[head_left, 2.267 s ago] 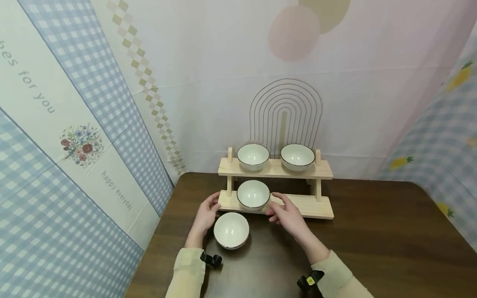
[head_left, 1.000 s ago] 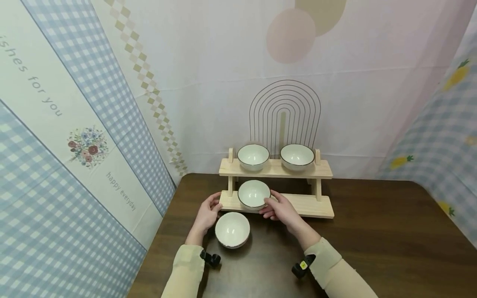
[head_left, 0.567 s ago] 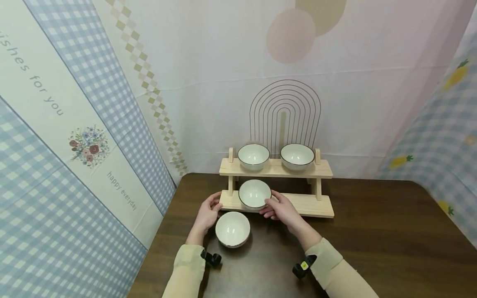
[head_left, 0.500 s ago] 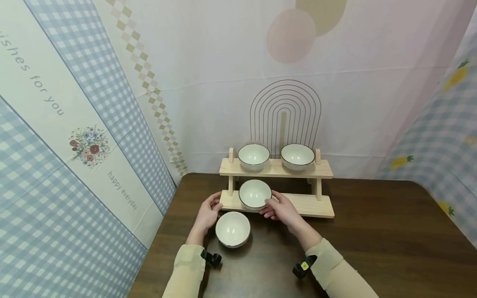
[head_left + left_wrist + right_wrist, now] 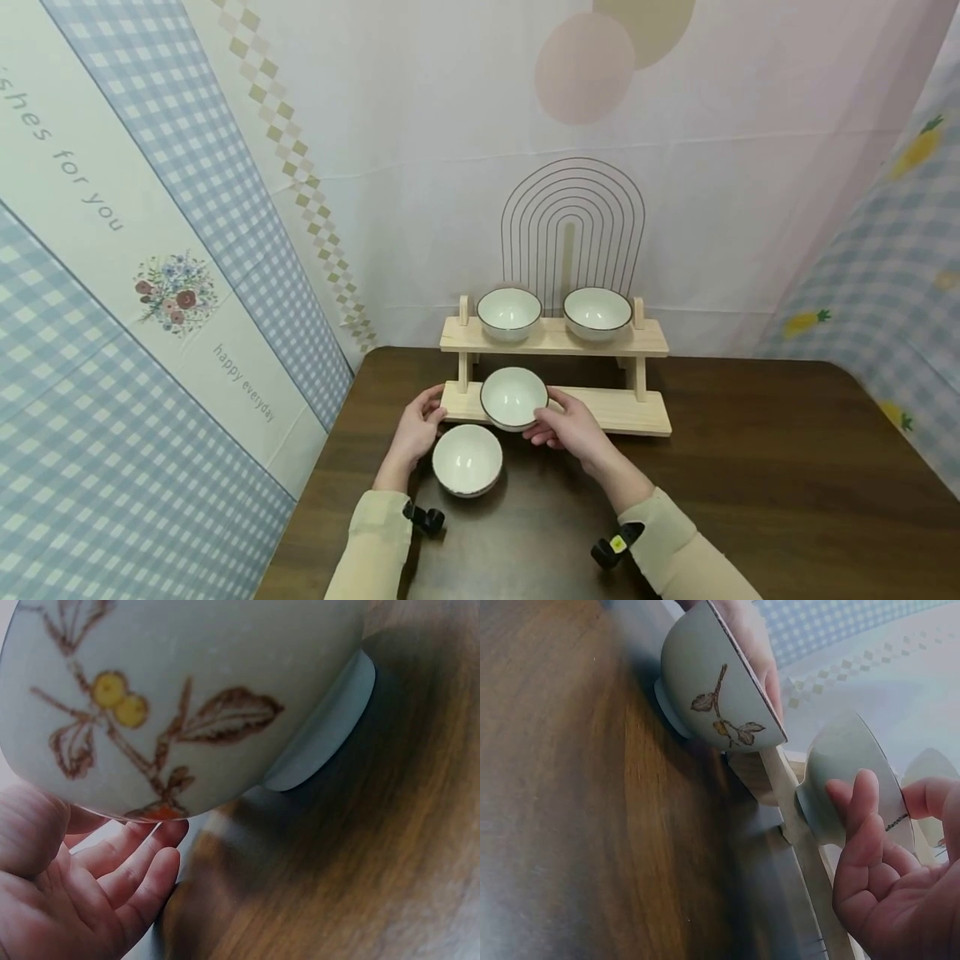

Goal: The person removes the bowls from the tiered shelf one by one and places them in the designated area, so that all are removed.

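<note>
A white bowl (image 5: 513,398) with a dark rim is at the left front of the wooden two-tier stand's lower shelf (image 5: 615,408). My right hand (image 5: 579,431) pinches its right side, thumb at the rim and fingers lower down. In the right wrist view this held bowl (image 5: 840,761) tilts; whether its foot touches the shelf I cannot tell. My left hand (image 5: 414,432) holds the lower shelf's left end. A second bowl (image 5: 467,460) stands on the table just in front. Its leaf-and-berry side (image 5: 225,645) partly hides my left hand (image 5: 82,900) in the left wrist view.
Two matching bowls, one on the left (image 5: 508,315) and one on the right (image 5: 597,313), sit on the upper shelf (image 5: 552,336). The stand is on a dark wooden table (image 5: 750,475). Printed cloth (image 5: 420,208) hangs behind and at both sides.
My right hand has gone from beside the bowl on the lower shelf to pinching it. That bowl has shifted slightly toward me and right. My left hand stays at the shelf's end.
</note>
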Demonstrator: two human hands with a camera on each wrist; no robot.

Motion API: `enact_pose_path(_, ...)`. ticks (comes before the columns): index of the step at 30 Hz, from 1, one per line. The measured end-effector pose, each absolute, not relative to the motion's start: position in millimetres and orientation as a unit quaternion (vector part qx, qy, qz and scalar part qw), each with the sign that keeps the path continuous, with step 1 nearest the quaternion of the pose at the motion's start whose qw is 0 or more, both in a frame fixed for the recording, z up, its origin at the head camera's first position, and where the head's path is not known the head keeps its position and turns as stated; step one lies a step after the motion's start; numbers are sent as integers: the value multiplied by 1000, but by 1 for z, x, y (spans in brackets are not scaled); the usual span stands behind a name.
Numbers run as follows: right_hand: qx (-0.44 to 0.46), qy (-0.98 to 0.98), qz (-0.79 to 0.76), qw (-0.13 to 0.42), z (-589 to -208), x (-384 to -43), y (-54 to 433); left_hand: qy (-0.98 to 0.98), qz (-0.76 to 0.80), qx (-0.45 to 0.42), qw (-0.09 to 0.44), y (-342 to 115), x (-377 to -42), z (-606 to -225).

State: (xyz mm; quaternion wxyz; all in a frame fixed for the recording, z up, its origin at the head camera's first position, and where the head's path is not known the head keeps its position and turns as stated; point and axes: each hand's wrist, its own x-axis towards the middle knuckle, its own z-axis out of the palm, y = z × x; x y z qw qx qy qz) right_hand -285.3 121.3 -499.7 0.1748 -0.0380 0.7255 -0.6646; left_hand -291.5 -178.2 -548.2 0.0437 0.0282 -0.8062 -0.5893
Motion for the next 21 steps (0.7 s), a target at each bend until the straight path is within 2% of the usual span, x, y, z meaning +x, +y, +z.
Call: enact_pose_path(21, -28, 713, -679, 175, -505, -252, 144, -801, -596, 20, 44, -179, -289, -546)
